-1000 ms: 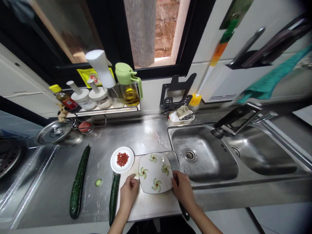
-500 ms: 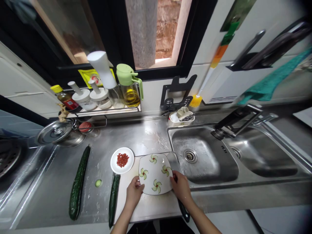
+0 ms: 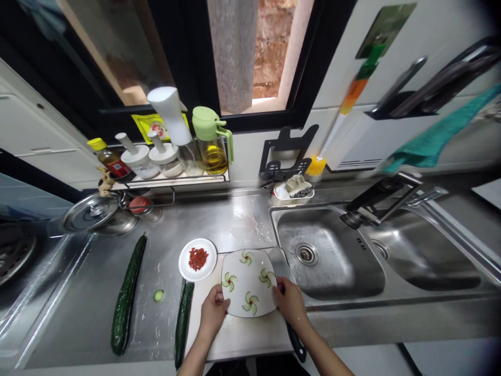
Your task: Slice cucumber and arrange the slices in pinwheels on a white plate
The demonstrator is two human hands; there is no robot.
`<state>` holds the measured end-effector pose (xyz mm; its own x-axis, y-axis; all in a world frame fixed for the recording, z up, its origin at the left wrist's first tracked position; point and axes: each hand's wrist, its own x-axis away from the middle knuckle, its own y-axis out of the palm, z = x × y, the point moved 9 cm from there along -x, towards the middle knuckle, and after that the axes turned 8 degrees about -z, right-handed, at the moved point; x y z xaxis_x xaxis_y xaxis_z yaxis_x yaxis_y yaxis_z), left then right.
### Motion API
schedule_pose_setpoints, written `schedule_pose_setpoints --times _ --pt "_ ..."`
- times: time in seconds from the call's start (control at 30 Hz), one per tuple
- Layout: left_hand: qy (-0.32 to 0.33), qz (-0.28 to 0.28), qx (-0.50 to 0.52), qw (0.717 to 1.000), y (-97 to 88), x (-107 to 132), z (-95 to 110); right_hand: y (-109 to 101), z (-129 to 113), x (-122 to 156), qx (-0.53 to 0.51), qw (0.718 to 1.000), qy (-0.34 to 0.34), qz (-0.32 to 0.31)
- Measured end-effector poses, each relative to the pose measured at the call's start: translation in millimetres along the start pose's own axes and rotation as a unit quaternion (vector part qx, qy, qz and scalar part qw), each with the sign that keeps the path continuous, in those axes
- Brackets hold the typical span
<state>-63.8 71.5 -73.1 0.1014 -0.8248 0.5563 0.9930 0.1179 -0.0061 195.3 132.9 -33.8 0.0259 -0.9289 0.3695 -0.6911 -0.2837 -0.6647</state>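
Both my hands grip a square white plate (image 3: 243, 284) by its opposite edges, over the white cutting board (image 3: 250, 337). My left hand (image 3: 213, 310) pinches the left edge; my right hand (image 3: 290, 302) pinches the right. Several pinwheels of thin green cucumber slices (image 3: 250, 303) with red centres lie on the plate. Under my right forearm shows the dark handle of a knife (image 3: 296, 342), its blade mostly hidden. Left of the board lies a cut cucumber (image 3: 183, 324). A small round white plate (image 3: 209, 261) holds small red dried berries (image 3: 198, 259).
A whole cucumber (image 3: 127, 297) and a cucumber end (image 3: 158, 295) lie on the steel counter (image 3: 160, 266). The double sink (image 3: 332, 250) is at right. Oil and seasoning bottles stand on a rack (image 3: 188, 181) below the window. A lidded pot (image 3: 94, 214) sits at left.
The camera view has shifted slightly, so the surroundings appear a little lower. Both hands keep their grip on the square plate, which has barely moved.
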Motion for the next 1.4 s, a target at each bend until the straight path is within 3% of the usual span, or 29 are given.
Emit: schedule_pose_setpoints --times 0.23,0.47,0.73,0.9,1.2,1.4 --pt "0.03 -0.004 0.034 0.999 -12.8 11.1 31.9 -10.9 -21.6 -1.7 -0.132 0.991 -0.015 -0.005" --pt "0.017 -0.021 0.06 0.998 -21.2 24.6 50.7 -16.5 -47.0 2.8 -0.289 0.957 -0.039 -0.004" --pt "0.017 -0.005 0.08 0.997 -27.8 32.5 59.2 11.4 -68.2 13.8 -0.519 0.847 -0.013 -0.115" --pt "0.018 -0.002 0.085 0.996 -27.4 31.9 61.6 19.0 -72.3 20.8 -0.567 0.813 0.017 -0.129" --pt "0.025 -0.01 0.076 0.997 -22.8 30.9 66.5 19.6 -69.3 18.4 -0.571 0.813 0.021 -0.111" --pt "0.034 -0.024 0.067 0.997 -16.7 35.8 73.9 24.6 -71.5 22.9 -0.593 0.789 0.027 -0.158"
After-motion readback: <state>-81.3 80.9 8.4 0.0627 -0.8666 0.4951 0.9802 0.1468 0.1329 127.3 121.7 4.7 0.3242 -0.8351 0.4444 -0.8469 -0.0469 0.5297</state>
